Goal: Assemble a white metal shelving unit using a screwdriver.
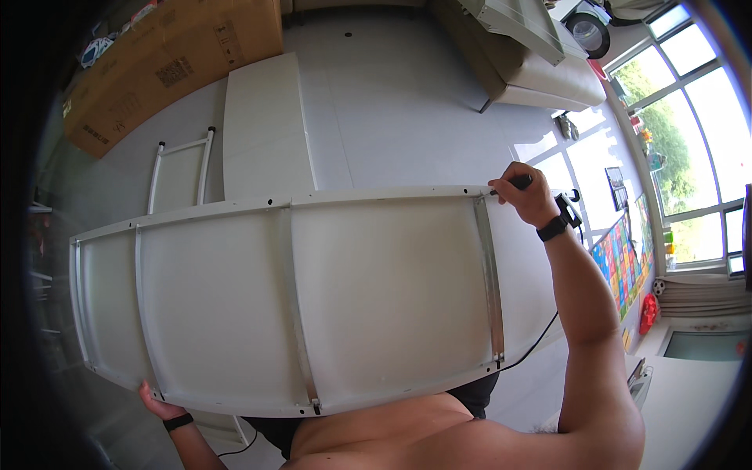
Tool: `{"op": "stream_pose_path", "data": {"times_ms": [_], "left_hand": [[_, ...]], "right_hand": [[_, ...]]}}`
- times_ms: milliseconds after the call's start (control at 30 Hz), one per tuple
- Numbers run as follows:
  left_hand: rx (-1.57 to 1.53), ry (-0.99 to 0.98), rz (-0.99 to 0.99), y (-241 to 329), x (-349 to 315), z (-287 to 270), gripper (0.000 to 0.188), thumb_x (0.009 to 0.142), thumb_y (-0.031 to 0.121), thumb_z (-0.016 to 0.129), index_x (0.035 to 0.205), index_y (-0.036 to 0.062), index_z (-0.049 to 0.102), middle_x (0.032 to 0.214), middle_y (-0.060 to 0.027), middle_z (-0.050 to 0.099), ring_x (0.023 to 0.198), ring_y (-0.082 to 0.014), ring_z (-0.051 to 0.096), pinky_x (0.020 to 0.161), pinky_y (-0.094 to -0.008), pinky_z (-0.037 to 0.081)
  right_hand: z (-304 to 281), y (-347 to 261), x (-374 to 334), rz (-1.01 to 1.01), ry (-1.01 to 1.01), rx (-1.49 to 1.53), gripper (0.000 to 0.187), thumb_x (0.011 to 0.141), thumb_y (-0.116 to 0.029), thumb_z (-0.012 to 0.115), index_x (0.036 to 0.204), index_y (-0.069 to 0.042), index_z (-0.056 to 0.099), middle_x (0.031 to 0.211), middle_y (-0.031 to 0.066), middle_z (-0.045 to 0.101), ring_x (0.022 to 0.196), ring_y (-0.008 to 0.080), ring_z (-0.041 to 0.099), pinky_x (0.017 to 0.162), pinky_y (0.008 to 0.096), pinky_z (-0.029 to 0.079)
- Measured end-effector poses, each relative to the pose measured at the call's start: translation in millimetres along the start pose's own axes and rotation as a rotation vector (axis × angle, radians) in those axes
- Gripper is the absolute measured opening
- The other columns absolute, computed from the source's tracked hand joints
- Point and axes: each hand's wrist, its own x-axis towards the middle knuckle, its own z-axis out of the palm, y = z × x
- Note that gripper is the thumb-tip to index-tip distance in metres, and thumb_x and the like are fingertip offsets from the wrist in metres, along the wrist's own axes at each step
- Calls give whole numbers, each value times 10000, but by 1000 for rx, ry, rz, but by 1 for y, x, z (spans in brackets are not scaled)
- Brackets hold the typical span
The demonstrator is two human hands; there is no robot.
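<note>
A long white panel (376, 274) with a raised rim and several metal cross bars spans the view in front of my body, its ribbed side facing me. My left hand (160, 403) grips its near left edge, the thumb on the rim and the other fingers mostly hidden. At the far right corner, my right hand (533, 200) is closed around a short black-handled tool (520, 182). The tool's thin end points left, close to the rim by a dark hole. Its tip is too small to make out.
A big cardboard box (172, 70) lies at the far left. Beyond the panel are a flat white board (266, 125) and a white tube frame (182, 147) on the floor. A beige sofa (540, 74) stands far right, near a colourful mat (623, 254). A black cord (536, 345) runs beside the panel.
</note>
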Motion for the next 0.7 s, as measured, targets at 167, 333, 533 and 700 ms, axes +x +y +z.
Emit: {"op": "stream_pose_path", "data": {"times_ms": [167, 333, 533, 700], "left_hand": [[-22, -6, -22, 1, 1, -2, 500, 942, 380, 507, 1243, -11, 586, 1221, -156, 651, 1139, -328, 632, 986, -476, 510], [-19, 29, -19, 2, 0, 2, 512, 943, 382, 503, 1259, -15, 578, 1235, -160, 646, 1151, -332, 626, 993, -481, 508], [23, 20, 11, 6, 1, -3, 534, 948, 397, 492, 1263, -25, 580, 1232, -166, 650, 1148, -338, 628, 995, -484, 507], [4, 110, -41, -1, -3, 12, 544, 948, 407, 490, 1254, -31, 589, 1217, -162, 660, 1134, -330, 635, 985, -472, 512]], "right_hand": [[0, -2, 2, -3, -11, -5, 192, 885, -186, 699, 796, -28, 636, 677, 33, 677, 645, 92, 646, 604, 253, 498], [2, -6, 2, -8, -43, -57, 218, 869, -202, 710, 787, -18, 626, 668, 35, 645, 619, 103, 594, 594, 271, 480], [12, 0, 3, -130, -39, -174, 238, 853, -219, 717, 788, -5, 633, 652, 45, 613, 619, 110, 548, 588, 294, 464], [12, 7, -2, -107, 44, -83, 210, 858, -188, 716, 795, -3, 637, 645, 48, 598, 605, 118, 534, 581, 292, 461]]}}
